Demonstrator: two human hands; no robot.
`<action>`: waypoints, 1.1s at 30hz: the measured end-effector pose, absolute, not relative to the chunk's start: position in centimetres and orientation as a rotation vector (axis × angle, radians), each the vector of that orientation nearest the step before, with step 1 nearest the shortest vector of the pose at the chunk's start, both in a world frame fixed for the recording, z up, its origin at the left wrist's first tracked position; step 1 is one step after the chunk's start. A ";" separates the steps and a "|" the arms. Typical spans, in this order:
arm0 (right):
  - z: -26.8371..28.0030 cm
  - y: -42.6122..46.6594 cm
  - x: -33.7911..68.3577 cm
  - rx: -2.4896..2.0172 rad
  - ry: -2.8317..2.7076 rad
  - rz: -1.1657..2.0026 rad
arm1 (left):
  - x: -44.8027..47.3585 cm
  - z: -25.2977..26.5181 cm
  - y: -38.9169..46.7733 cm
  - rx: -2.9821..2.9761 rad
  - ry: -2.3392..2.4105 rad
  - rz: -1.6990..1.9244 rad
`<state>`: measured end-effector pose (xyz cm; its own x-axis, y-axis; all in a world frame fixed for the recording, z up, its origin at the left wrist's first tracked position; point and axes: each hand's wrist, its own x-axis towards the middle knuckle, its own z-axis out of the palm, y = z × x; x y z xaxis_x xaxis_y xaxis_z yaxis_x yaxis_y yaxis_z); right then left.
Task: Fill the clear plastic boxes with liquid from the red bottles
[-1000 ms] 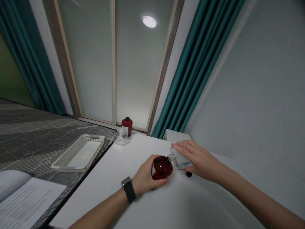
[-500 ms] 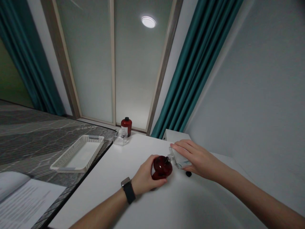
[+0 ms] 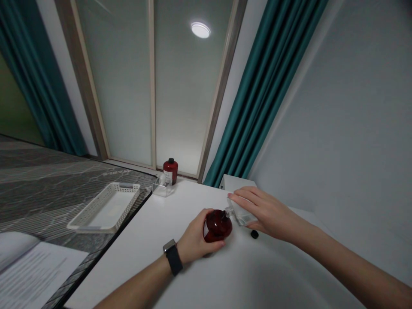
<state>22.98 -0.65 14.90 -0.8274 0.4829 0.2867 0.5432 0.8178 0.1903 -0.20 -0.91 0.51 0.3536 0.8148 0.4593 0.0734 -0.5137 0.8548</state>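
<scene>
My left hand (image 3: 201, 240), with a dark watch on its wrist, is wrapped round a dark red bottle (image 3: 219, 225) on the white table. My right hand (image 3: 260, 212) grips a clear bottle (image 3: 240, 213), tipped on its side. The clear bottle's neck meets the open mouth of the red bottle. I cannot tell whether liquid is flowing between them. A small black cap (image 3: 254, 234) lies on the table below my right hand.
At the table's (image 3: 154, 257) far edge stand a second red bottle (image 3: 170, 169) with a black cap and a clear tray (image 3: 162, 189). Left of the table are a white basket (image 3: 107, 210) and an open booklet (image 3: 41, 266). A white cabinet (image 3: 238, 182) stands behind the table.
The clear bottle and my right hand have shifted very slightly to the left. My left hand still holds the red bottle in nearly the same spot.
</scene>
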 end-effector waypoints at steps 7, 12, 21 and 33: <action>15.1 -0.6 23.0 -0.768 -2.803 -0.458 | -0.2 0.5 -0.9 1.844 0.773 1.241; 15.2 -0.6 23.0 -0.740 -2.788 -0.490 | -0.2 0.6 -0.9 1.852 0.771 1.235; 15.2 -0.6 23.0 -0.737 -2.792 -0.508 | -0.1 0.5 -0.7 1.841 0.768 1.226; 14.3 -0.5 23.4 -0.796 -2.770 -0.361 | 0.1 0.5 -1.0 1.842 0.780 1.196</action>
<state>23.37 -0.46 14.29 -0.8239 0.4862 0.2911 0.5445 0.8215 0.1691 0.06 -0.98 0.55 0.3658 0.8189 0.4422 0.0749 -0.4995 0.8631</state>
